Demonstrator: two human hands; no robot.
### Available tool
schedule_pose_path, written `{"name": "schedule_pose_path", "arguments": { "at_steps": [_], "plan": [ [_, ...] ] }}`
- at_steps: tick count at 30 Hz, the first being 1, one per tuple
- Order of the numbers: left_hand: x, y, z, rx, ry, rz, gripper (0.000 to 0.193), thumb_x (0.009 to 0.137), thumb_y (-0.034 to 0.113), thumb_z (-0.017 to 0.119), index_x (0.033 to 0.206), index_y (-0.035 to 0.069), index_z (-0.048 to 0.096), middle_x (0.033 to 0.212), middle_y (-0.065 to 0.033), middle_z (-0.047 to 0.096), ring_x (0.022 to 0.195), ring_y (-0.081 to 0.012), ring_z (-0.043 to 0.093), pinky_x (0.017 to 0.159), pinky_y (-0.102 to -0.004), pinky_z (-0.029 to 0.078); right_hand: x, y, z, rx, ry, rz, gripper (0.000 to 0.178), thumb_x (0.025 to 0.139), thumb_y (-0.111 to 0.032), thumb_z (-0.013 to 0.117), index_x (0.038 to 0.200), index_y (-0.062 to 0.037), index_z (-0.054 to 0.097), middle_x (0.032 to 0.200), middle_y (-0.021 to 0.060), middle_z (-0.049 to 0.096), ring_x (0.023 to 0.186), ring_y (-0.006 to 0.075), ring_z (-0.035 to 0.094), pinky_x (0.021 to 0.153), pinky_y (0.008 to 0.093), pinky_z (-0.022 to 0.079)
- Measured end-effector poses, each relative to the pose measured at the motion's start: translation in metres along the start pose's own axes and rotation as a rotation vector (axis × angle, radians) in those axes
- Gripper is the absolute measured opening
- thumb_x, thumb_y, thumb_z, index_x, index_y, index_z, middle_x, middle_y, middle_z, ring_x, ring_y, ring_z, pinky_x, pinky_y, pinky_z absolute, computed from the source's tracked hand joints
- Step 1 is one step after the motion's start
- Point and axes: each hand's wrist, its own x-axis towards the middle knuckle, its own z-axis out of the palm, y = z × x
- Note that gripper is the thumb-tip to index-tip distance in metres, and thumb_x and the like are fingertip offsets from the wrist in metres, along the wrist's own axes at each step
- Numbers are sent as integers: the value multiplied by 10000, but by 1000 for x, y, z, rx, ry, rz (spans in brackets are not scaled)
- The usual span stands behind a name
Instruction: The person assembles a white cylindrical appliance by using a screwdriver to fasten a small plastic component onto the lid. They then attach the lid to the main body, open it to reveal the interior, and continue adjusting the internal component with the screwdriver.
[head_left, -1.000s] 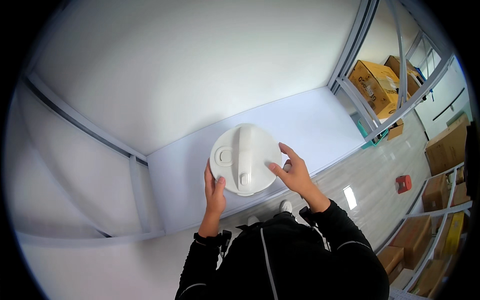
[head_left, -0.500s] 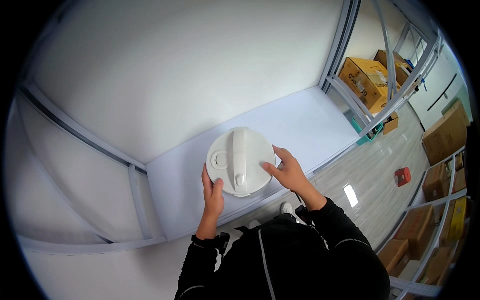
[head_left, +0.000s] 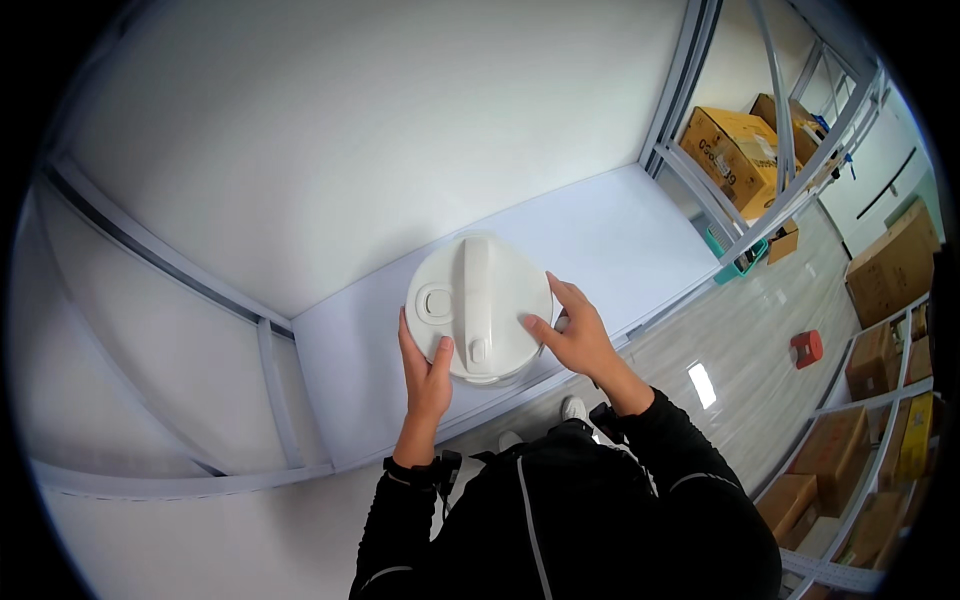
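Observation:
A round white appliance (head_left: pixel 513 292), seen from above, has a raised strap-like handle (head_left: pixel 478 300) across its lid, a small button at the handle's near end and a ring-shaped vent (head_left: pixel 435 302) to the left. Its exact kind does not show. My left hand (head_left: pixel 428 385) grips the near left side, thumb on the lid's rim. On the right side, my right hand (head_left: pixel 582 338) holds the body with the thumb resting on the lid. Fingertips wrapped down the sides are partly hidden. The appliance is over the white tabletop (head_left: pixel 620 240); whether it touches it I cannot tell.
Grey metal frame posts (head_left: pixel 682 80) and a white wall (head_left: pixel 400 120) enclose the tabletop. Beyond the right end are a yellow carton (head_left: pixel 730 160) and a teal basket (head_left: pixel 738 266). A red stool (head_left: pixel 806 349) stands on the floor, near shelves of brown boxes (head_left: pixel 830 445).
The appliance has shifted slightly away from me and looks a little larger, as if raised. Both hands moved with it and kept their hold.

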Motion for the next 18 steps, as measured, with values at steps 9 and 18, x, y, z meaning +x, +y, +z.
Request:
{"name": "schedule_pose_path", "arguments": {
  "at_steps": [9,18],
  "plan": [
    [1,35,5,33,5,140,859,1064,213,642,1712,-57,147,1658,-247,423,1518,-332,443,1269,-451,341,-8,-23,-20,154,-24,26,869,942,-341,844,1616,57,466,1290,200,717,888,210,645,850,348,546],
    [6,63,13,-52,-186,305,1228,919,274,826,1720,-29,-53,1678,-269,381,1509,-372,460,1255,-477,367,-5,-32,-47,400,-8,-33,884,969,-155,827,1694,13,350,1188,150,764,1000,156,720,857,310,567]
  ]
}}
